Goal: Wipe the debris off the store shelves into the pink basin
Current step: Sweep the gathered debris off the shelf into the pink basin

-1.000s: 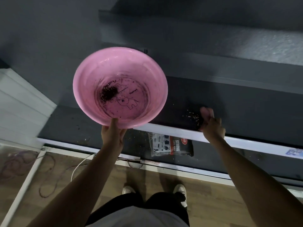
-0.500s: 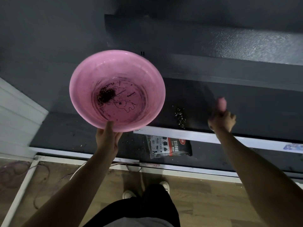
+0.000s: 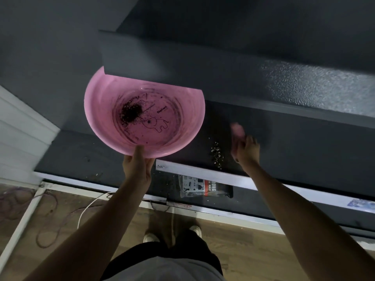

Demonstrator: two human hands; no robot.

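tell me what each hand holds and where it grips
Left hand grips the basin by its near rim, thumb inside. Right hand grips the lower end of something pink, too blurred to name.

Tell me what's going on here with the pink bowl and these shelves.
A person is cleaning dark store shelves. Their left hand holds the pink basin by its near rim, the far side hidden behind the upper shelf. A dark heap of swept-up bits lies in it. The right hand grips a blurred pink thing, probably a pink cloth, just right of a small debris pile on the lower shelf, not yet in the basin.
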